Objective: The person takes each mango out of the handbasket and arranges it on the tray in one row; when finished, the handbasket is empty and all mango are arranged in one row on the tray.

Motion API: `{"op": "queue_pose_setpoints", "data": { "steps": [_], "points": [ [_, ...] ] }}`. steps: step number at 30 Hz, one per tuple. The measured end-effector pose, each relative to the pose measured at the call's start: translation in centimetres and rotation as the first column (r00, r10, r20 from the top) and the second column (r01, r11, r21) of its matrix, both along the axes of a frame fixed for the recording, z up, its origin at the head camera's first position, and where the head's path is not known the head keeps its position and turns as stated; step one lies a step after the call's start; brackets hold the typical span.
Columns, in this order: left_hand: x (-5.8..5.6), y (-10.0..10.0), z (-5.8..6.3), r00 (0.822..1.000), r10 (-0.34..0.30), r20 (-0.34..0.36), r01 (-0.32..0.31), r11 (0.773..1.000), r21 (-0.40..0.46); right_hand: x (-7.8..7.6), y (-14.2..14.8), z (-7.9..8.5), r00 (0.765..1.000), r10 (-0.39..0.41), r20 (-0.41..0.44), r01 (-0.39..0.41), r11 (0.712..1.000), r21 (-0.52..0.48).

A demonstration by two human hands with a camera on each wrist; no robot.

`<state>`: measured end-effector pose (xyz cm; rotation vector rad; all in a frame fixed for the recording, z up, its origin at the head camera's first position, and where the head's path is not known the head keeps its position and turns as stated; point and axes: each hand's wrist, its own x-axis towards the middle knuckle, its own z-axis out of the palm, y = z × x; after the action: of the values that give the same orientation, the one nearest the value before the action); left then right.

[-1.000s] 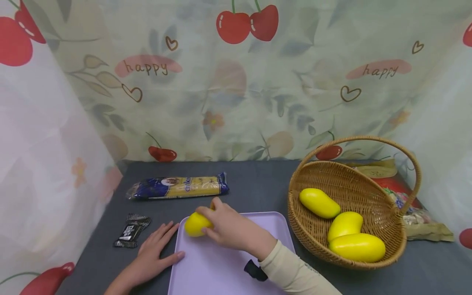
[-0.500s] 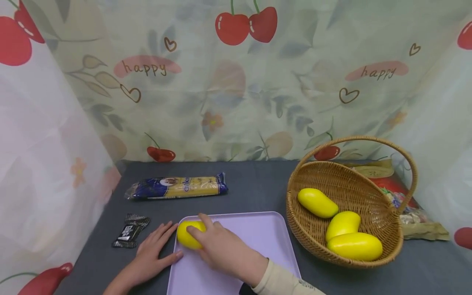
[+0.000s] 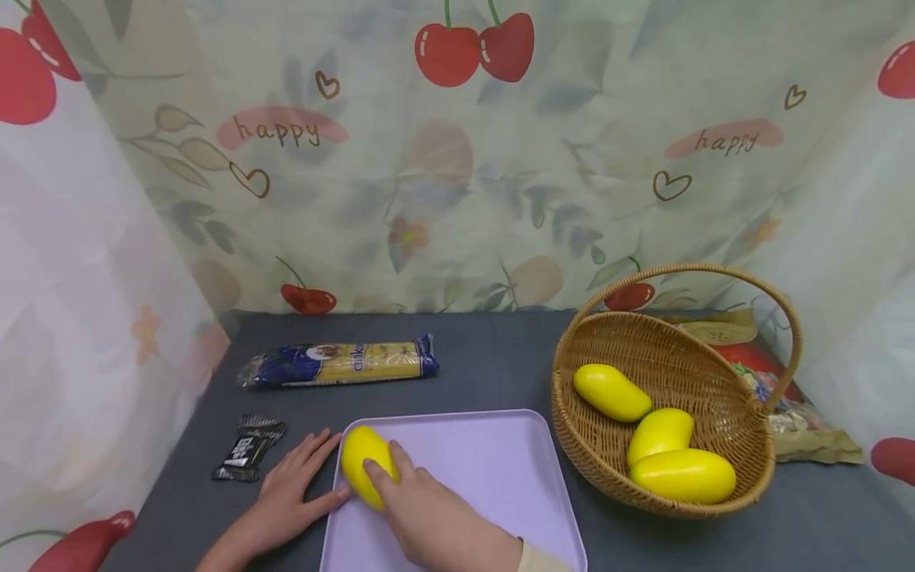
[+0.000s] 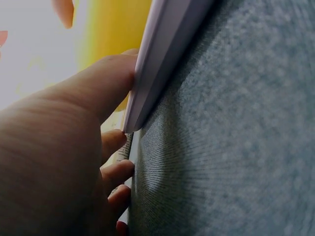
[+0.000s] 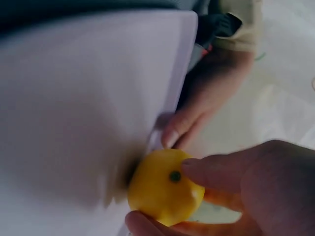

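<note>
A yellow mango (image 3: 363,462) lies at the left edge of the lilac tray (image 3: 479,457), its long side running along that edge. My right hand (image 3: 436,508) grips it from the right; in the right wrist view the thumb and fingers curl round the mango (image 5: 160,189), whose dark stem spot faces the camera. My left hand (image 3: 289,492) lies flat beside the tray with its fingers straight on the dark cloth. Its thumb (image 4: 101,81) touches the tray's rim in the left wrist view, right by the fruit.
To the right stands a wicker basket (image 3: 608,338) with a tall handle, holding 3 mangoes (image 3: 682,475). A brown and red bag (image 3: 815,445) lies behind it. A spaghetti pack (image 3: 343,363) is beyond the tray, and a black wrapped snack (image 3: 249,450) sits left of my left hand.
My right hand has brought the mango toward the near left and turned it lengthwise along the tray's left edge. The left hand has stayed at the rim.
</note>
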<state>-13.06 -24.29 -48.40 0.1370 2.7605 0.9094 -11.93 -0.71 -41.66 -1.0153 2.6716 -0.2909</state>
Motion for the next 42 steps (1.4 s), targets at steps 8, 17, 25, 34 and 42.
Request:
{"op": "queue_pose_setpoints", "data": {
  "steps": [8,17,25,34,42],
  "points": [
    [0.0,0.1,0.2,1.000,0.003,0.010,-0.003,1.000,-0.010,0.7,0.2,-1.1,0.984,-0.057,-0.169,0.045,0.996,-0.076],
    [0.1,0.0,-0.1,1.000,-0.010,-0.018,0.010,1.000,-0.008,0.0,-0.3,-1.7,0.963,-0.096,-0.253,0.064,0.989,-0.130],
    [0.2,0.0,-0.1,0.998,-0.020,-0.058,0.019,1.000,-0.015,-0.4,-0.6,-1.6,0.945,-0.110,-0.309,0.081,0.991,-0.104],
    [0.3,0.1,0.2,0.999,-0.014,-0.048,0.013,1.000,-0.014,0.0,-0.9,-1.3,0.942,-0.089,-0.323,0.071,0.995,-0.066],
    [0.3,0.1,0.2,0.999,-0.013,-0.030,0.012,1.000,-0.020,0.1,-0.8,-1.3,0.925,-0.098,-0.368,0.087,0.995,-0.046]
  ]
}}
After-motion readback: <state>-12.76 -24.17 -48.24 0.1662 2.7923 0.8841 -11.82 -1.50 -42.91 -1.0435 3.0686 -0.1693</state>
